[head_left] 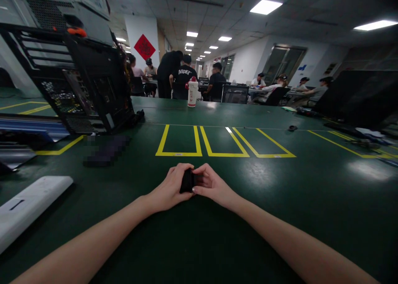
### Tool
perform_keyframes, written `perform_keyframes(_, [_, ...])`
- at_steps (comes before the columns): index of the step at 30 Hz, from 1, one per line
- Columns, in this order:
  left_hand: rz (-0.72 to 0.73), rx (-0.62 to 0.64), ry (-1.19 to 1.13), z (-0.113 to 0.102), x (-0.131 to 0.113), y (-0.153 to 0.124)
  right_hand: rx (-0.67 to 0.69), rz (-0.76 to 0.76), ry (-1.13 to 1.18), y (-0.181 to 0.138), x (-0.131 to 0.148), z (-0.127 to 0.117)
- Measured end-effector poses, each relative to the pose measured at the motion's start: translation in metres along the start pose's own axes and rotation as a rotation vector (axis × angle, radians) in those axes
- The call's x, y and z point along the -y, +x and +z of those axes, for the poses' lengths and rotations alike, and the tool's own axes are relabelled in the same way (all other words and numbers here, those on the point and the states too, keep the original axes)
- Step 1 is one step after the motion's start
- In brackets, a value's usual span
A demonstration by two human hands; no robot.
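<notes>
Half-covered black object (pixel 187 182)
Our left fingers (pixel 183 167) clamp it; we cannot tell whether our right fingers (pixel 203 190) grip.

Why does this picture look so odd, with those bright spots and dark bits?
Head view: ceiling lights show as bright white panels, and pale glare marks the green table right of the hands. Head view: the black object between left hand and right hand is too dark for detail. Head view: the computer case looks slanted, probably lens distortion.
</notes>
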State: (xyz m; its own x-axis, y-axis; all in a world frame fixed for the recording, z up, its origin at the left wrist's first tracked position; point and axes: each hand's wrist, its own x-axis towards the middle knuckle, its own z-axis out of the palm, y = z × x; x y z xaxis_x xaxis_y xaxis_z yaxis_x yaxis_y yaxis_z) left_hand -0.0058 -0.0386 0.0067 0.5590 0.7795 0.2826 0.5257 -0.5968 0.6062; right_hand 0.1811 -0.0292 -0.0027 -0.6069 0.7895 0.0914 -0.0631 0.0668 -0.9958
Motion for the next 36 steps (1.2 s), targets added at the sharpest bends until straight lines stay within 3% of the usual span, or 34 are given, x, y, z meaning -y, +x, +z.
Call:
perform_keyframes(10, [-0.004,0.017,-0.005,-0.0029,-0.0038,0.0013,-0.078,0.025,-0.123,0.0017,-0.0002,0.0002])
perform_keyframes(17, [-0.024,0.036,0.0,-0.0041,-0.0047,-0.0004,-0.03,0.023,-0.045,-0.0003,0.002,0.0012])
perform_keyframes(27, [0.02,0.01,0.007,-0.003,-0.0036,0.0005,-0.106,-0.002,-0.126,0.0041,-0.0032,0.0019])
perform_keyframes(36, [-0.002,0.001,0.002,-0.003,-0.0031,0.0001,-0.022,0.021,-0.045,0.0015,-0.0014,-0.0011])
